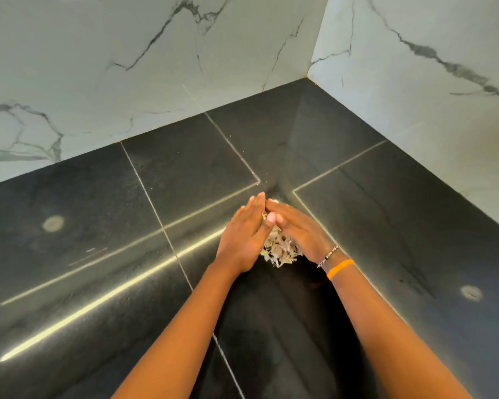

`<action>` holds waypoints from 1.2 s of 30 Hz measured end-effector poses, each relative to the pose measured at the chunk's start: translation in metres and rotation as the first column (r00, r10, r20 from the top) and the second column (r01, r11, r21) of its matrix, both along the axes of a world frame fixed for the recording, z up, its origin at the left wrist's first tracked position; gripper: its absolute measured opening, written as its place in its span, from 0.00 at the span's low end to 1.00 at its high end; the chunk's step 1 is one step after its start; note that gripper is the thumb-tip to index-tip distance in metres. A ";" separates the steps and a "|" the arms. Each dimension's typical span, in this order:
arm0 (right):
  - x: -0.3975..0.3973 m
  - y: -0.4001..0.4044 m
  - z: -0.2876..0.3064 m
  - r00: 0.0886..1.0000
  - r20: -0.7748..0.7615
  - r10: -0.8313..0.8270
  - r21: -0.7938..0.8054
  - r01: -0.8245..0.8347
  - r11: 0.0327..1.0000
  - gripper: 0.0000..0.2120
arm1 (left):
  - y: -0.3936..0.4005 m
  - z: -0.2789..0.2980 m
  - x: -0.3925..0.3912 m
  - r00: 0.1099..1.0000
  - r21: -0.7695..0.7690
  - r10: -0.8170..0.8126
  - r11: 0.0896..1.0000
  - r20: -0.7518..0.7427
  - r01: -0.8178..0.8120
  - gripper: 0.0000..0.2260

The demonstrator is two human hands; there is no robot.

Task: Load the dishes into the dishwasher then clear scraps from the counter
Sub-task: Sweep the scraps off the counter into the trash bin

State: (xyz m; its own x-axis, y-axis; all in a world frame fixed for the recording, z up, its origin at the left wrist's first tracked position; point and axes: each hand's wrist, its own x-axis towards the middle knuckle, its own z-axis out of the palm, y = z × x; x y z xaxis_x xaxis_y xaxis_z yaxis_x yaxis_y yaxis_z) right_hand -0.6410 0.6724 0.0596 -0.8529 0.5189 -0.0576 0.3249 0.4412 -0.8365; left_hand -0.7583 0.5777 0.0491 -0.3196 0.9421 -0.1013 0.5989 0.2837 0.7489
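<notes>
Pale scraps (280, 249) heaped on the dark tiled worktop (98, 254) near the marble wall corner. Left hand (244, 237) and right hand (297, 228) cupped round the heap from either side, fingertips meeting beyond it, each grip curved against the scraps, not clenched. Orange band (340, 268) on right wrist.

White marble-veined walls (127, 67) meet in a corner, and an orange wristband (340, 268) sits beside a beaded bracelet (327, 256).
</notes>
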 end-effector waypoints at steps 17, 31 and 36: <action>0.057 -0.023 -0.010 0.881 0.445 -0.160 0.499 -0.096 0.861 0.26 | -0.062 0.015 0.008 0.948 0.086 0.185 0.973 0.259 -0.213 0.31; -0.009 0.058 -0.021 0.824 0.480 -0.301 0.598 -0.056 0.800 0.31 | -0.032 -0.016 -0.040 0.821 -0.041 0.234 0.954 -0.520 -0.297 0.26; -0.060 0.033 -0.019 0.858 0.509 -0.077 0.619 -0.302 0.725 0.35 | -0.031 -0.015 -0.042 0.837 -0.037 0.236 0.956 -0.494 -0.292 0.24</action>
